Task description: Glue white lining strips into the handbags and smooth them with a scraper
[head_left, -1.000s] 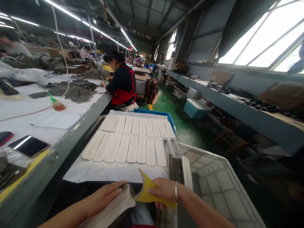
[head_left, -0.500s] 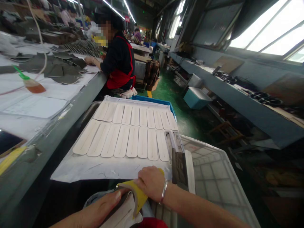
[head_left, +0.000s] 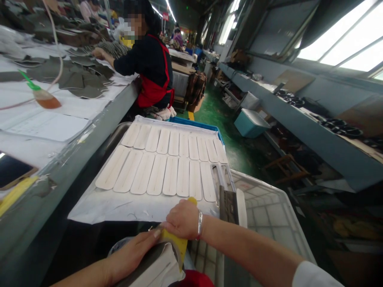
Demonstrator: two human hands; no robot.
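Note:
My right hand (head_left: 184, 219), with a bracelet at its wrist, is closed on a bent yellow sheet (head_left: 179, 245). One end of that sheet sticks out beyond the knuckles. My left hand (head_left: 140, 247) rests on the curved top of a dark grey panel (head_left: 140, 261), its fingertips by the yellow sheet; the fingers' far side is hidden. Under the sheet is a whitish piece (head_left: 163, 267) with a line along it, like the lining of the panel. Ahead lies a white cloth-covered board (head_left: 119, 209) bearing two rows of pale, round-cornered strips (head_left: 170, 175).
At left, a long table (head_left: 60, 153) carries dark cut pieces (head_left: 86, 75), a green-tipped bottle (head_left: 44, 97) and paper. A co-worker in a red apron (head_left: 154, 87) works there. A pale plastic crate (head_left: 269, 211) stands at right. Beyond it runs a bench (head_left: 287, 109).
My right hand has moved slightly up and left with the yellow sheet, and my left hand has come closer to it. The co-worker's arm reaches farther across the table.

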